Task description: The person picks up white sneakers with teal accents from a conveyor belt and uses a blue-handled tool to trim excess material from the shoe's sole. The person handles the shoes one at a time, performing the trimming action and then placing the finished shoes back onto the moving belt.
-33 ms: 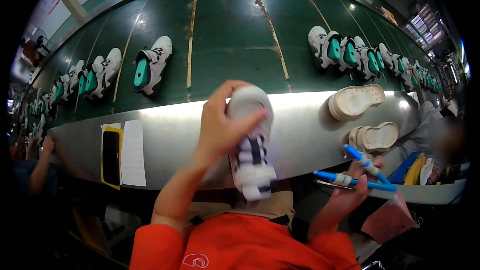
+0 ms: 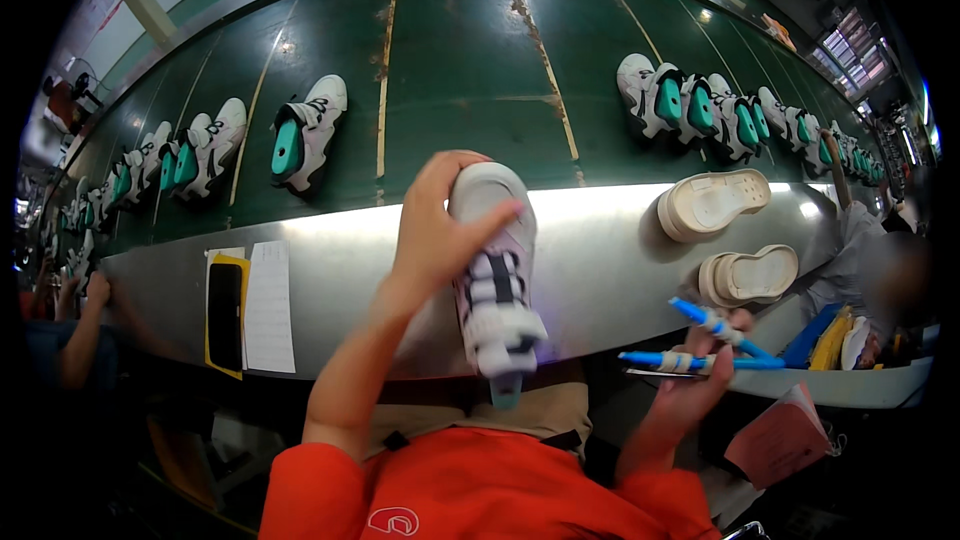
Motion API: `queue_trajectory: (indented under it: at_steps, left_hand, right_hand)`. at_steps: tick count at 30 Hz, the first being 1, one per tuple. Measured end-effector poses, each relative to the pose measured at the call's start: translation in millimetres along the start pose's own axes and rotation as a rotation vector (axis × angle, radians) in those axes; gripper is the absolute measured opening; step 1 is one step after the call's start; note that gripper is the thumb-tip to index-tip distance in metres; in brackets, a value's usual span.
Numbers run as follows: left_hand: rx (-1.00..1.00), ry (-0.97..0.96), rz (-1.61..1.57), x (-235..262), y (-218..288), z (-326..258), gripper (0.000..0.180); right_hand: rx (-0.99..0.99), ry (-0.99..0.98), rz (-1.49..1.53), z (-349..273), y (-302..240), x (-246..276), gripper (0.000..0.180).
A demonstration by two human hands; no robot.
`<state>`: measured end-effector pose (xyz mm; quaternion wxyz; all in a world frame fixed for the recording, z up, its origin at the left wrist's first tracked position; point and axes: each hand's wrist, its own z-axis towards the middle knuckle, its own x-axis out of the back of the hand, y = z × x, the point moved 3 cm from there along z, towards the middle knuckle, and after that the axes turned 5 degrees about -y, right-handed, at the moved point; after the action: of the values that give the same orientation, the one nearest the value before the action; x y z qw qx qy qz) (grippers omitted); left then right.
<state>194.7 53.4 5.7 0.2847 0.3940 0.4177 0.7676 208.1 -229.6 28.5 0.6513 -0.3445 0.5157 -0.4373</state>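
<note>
My left hand (image 2: 435, 230) grips a white shoe (image 2: 495, 290) with black straps by its toe, holding it upright over the metal ledge (image 2: 360, 260). A teal last sticks out of the shoe's lower end. My right hand (image 2: 695, 380), lower right, is closed around two blue stick-like tools (image 2: 700, 360) wrapped with white tape, which point left and up-left. Two white soles (image 2: 712, 202) (image 2: 750, 275) lie on the ledge, just above my right hand.
A green conveyor belt (image 2: 450, 70) carries white shoes on teal lasts at left (image 2: 305, 130) and right (image 2: 690, 105). A yellow-cased phone (image 2: 224, 315) and a paper sheet (image 2: 270, 305) lie on the ledge. Other people work at far left (image 2: 85, 330) and right (image 2: 870, 250).
</note>
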Motion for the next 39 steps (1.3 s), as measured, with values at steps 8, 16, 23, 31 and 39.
queue_trajectory:
  at_steps: [8, 16, 23, 31, 39]
  left_hand:
    - [0.153, -0.171, 0.429, -17.6, -65.0, -43.3, 0.055]
    - [-1.109, 0.001, 0.533, -14.1, 6.0, -180.3, 0.051]
    - [-1.152, -0.129, 0.511, -36.8, 1.0, -180.9, 0.048]
    - [-0.248, -0.366, -0.323, 26.5, 89.6, -87.2, 0.08]
    - [-0.258, -0.334, -0.293, 22.0, 92.9, -86.5, 0.082]
  right_hand:
    - [-0.384, -0.042, 0.193, -27.5, 49.5, 31.5, 0.016]
    - [-0.322, -0.224, 0.11, -24.2, 48.8, 21.4, 0.018]
    - [-0.263, -0.21, 0.069, -24.0, 38.8, 16.4, 0.026]
    - [-0.058, -0.321, 0.05, -11.4, -15.1, -0.4, 0.035]
    - [0.215, -0.571, 0.002, -17.6, -59.1, -42.0, 0.04]
